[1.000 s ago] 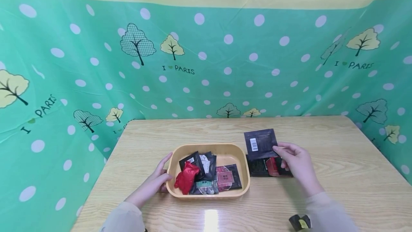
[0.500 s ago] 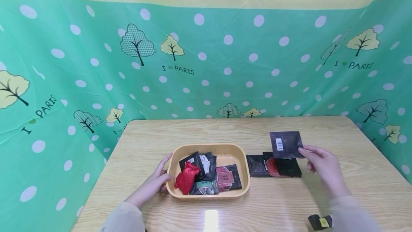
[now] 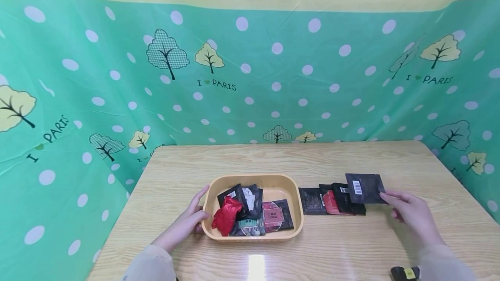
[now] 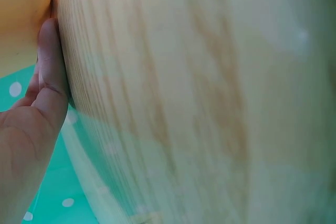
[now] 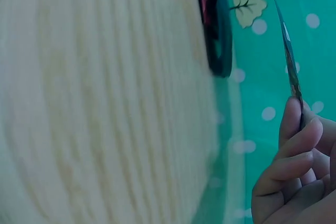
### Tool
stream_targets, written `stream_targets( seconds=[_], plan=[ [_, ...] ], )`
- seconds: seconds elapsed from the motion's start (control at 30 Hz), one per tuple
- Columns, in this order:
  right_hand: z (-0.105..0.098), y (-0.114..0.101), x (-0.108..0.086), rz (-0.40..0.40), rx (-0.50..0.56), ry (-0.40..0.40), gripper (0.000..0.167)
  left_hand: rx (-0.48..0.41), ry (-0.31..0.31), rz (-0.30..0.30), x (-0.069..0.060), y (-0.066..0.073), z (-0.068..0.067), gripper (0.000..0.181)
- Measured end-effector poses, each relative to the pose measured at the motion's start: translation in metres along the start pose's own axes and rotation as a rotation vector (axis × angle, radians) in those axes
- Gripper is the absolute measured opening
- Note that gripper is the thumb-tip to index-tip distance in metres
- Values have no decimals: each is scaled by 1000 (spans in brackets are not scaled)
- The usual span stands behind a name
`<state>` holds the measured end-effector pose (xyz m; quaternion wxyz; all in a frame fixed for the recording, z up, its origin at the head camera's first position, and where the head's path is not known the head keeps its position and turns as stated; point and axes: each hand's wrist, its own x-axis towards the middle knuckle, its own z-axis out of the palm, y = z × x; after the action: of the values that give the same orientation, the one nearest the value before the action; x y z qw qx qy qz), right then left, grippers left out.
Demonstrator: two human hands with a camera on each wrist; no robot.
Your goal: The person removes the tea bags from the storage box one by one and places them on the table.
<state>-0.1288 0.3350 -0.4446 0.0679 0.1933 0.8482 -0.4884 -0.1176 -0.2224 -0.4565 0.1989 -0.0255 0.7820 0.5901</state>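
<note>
In the head view my right hand (image 3: 413, 214) pinches a flat black sachet (image 3: 366, 188) by its right edge, its white barcode label showing. The right wrist view shows this sachet (image 5: 290, 59) edge-on between thumb and finger. Below and left of it, several overlapping black sachets (image 3: 312, 201) lie in a row on the table, one with a red panel. My left hand (image 3: 190, 217) rests against the left end of a yellow plastic bin (image 3: 287, 180), its fingers fairly straight. The bin contains several sachets, including a pink-labelled one (image 3: 273, 216), and a crumpled red foil packet (image 3: 226, 216).
Everything stands on a light wood-grain table (image 3: 218, 158). A green polka-dot cloth (image 3: 250, 99) hangs behind and at both sides. A black strap with a yellow patch (image 3: 408, 273) is by the right sleeve at the front.
My right hand has carried the black sachet to the right and then lower, past the row, uncovering more of the sachets there. The left hand and the bin have stayed put.
</note>
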Motion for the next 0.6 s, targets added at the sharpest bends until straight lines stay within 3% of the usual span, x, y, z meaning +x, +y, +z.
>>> stream_targets(
  seconds=[0.23, 0.6],
  plan=[
    [-6, 11, 8, 26, -30, -49, 71, 17, 9, -13, -1, 0, 1, 78],
    [-3, 20, 11, 97, 107, -85, 55, 24, -5, -17, -2, 2, 0, 78]
  ],
)
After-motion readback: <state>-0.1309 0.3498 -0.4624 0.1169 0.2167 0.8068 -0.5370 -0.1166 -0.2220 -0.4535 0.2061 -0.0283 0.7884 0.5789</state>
